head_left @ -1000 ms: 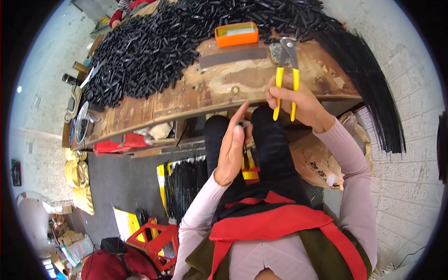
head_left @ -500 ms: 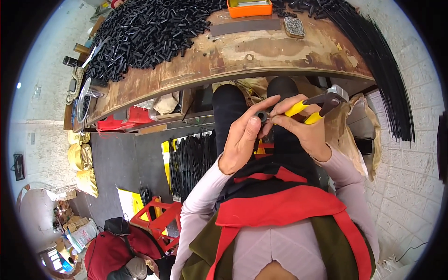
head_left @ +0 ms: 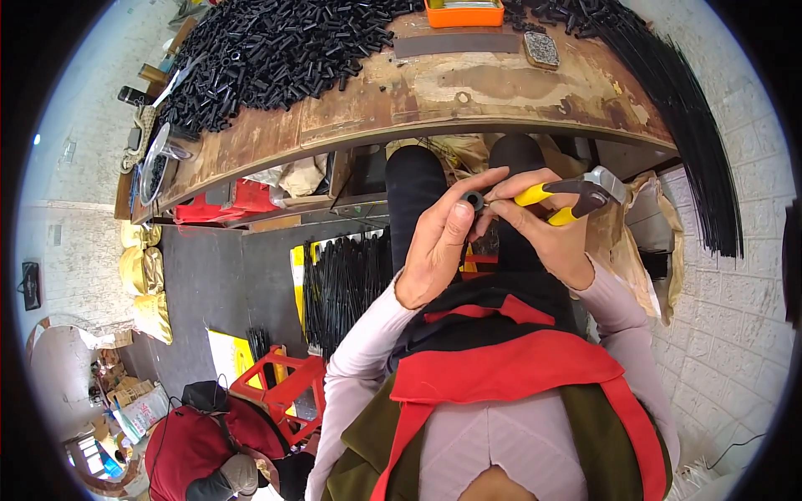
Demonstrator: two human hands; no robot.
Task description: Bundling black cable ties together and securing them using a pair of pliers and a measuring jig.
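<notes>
Two hands meet over the lap, and they have closed up since half a second ago, when the pliers pointed away at two o'clock. Left hand [head_left: 439, 242] now pinches a small black tube piece [head_left: 474, 200] between thumb and forefinger, right at the fingertips of the right hand [head_left: 547, 234]. That right hand is wrapped around the yellow-handled pliers [head_left: 572, 196], head aimed at three o'clock. Further out, at twelve o'clock, the worn wooden bench [head_left: 468, 92] has slid nearer the top edge, carrying a heap of black tube pieces [head_left: 276, 50], an orange rectangular tin [head_left: 464, 12] and a flat grey strip [head_left: 455, 43].
</notes>
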